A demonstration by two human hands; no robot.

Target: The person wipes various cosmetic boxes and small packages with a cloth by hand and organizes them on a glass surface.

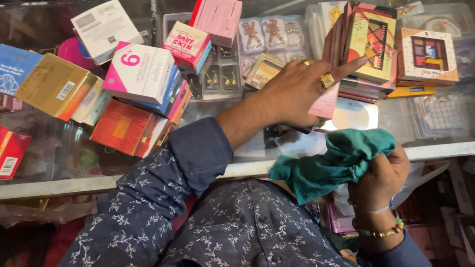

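My left hand [298, 91], with gold rings on its fingers, reaches across a glass counter [450, 149] and grips a flat pink box [325, 104] standing on edge. Its forefinger stretches out and touches a stack of eyeshadow palette boxes [372, 46]. My right hand [380, 177], with a beaded bracelet on the wrist, is held near my chest below the counter's edge and is closed on a crumpled teal cloth [335, 162]. A round white disc [353, 114] lies on the glass just past the pink box.
Several cosmetic cartons are heaped at the left: a white and pink box [138, 73], a gold box [55, 85], an orange box [123, 127], red boxes [2, 150]. Clear trays of earrings [221, 77] and hair clips [274, 33] sit at the back. Another palette box [427, 56] stands at the far right.
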